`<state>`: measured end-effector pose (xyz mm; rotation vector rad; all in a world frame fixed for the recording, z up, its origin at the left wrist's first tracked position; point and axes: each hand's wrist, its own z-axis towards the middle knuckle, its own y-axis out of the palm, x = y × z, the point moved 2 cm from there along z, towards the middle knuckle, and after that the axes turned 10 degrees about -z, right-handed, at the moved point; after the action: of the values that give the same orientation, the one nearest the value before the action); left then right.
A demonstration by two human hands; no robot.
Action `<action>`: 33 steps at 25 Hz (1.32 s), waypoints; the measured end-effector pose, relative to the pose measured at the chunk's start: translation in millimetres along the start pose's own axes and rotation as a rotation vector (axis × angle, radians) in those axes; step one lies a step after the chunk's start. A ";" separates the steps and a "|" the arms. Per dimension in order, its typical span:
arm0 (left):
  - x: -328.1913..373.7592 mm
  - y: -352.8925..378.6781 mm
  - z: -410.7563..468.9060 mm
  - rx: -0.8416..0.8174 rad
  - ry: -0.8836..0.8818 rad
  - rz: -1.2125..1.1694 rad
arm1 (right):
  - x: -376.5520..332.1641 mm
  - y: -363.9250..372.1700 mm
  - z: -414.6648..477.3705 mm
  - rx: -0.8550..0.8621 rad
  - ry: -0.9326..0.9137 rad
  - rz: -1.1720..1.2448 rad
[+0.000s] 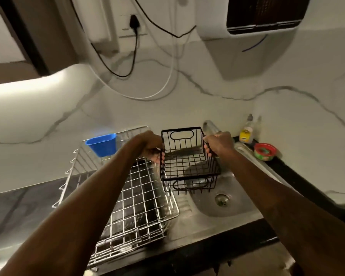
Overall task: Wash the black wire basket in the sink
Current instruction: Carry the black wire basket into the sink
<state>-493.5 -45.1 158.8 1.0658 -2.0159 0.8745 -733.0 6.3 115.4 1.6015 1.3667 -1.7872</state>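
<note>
Over the sink [205, 208], just above its basin, I hold the black wire basket [188, 160] with both arms stretched forward; my left hand [151, 148] grips its left side and my right hand [219, 143] its right, fingers curled round the wires; I see no water running, so washing seems barely begun; next I'd free one hand for the tap [209, 126] behind the sink.

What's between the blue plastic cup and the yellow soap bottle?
Head view: the black wire basket, gripped by the left hand and right hand, over the steel sink.
</note>
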 end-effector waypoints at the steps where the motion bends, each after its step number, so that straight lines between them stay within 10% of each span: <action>1: 3.0 10.6 13.4 -0.022 -0.011 0.024 | 8.6 -5.1 9.7 -0.001 0.012 -0.002; 14: -30.2 132.3 157.9 -0.198 -0.233 0.135 | 136.8 -32.9 112.4 -0.049 0.187 -0.255; 33: -104.1 220.1 297.0 0.169 -0.312 0.081 | 274.7 -8.6 253.0 -0.307 0.329 -0.469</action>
<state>-715.4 -145.0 -138.3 1.2885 -2.2865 0.9840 -953.5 -114.4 -161.0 1.5374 2.2009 -1.4722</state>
